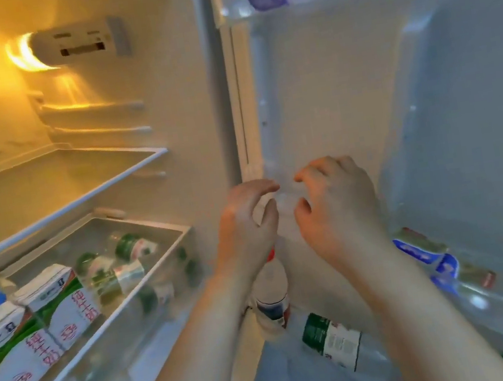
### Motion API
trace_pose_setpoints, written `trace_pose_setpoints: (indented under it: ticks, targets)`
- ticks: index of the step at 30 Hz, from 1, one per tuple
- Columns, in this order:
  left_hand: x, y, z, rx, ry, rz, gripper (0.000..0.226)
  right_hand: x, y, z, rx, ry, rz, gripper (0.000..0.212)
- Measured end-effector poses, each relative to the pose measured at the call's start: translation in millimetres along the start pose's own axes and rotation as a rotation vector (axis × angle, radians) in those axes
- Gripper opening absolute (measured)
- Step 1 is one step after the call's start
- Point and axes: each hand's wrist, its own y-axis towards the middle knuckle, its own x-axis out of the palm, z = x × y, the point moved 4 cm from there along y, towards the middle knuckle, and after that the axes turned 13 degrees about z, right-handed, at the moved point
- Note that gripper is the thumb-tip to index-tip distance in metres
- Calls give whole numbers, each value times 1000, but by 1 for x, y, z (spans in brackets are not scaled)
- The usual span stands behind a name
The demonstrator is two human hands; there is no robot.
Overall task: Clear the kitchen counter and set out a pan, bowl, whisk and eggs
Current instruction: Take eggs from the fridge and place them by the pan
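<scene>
At the open fridge door [341, 79], which fills the right half of the view, both hands of the person are raised close to its inner wall. Left of the door, a glass shelf [80, 189] lies above a clear drawer [170, 267]. The left hand [245, 224] and the right hand [337, 206] are near each other at the hinge side of the door, the fingers of both curved like claws around a small clear, blurred piece [286, 191]. I cannot tell if either hand really grips it, or if it has eggs inside. In the drawer left of the door stand two milk cartons [58, 304], with green-capped bottles [132, 250] lying beside them. Low at the door, under the hands, stands a white bottle [272, 291] with a red cap.
</scene>
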Motion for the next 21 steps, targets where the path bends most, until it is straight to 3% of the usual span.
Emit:
trace_pose_setpoints:
  ticks: [5,8,12,16,21]
  targets:
    - [20,5,10,129,-35,-12,20,-19,-2,18,108,-153,-91,25]
    - [23,7,22,201,-59,-61,19,-37,-7,27,170,-111,-130,27]
    - [32,4,51,255,-156,-270,20,-62,-18,47,390,-40,-115,15]
    - [46,2,75,192,-215,-505,17,-74,-31,74,519,-186,-297,14]
    - [63,-3,98,321,-152,-696,18,-86,-42,89,557,-313,-490,20]
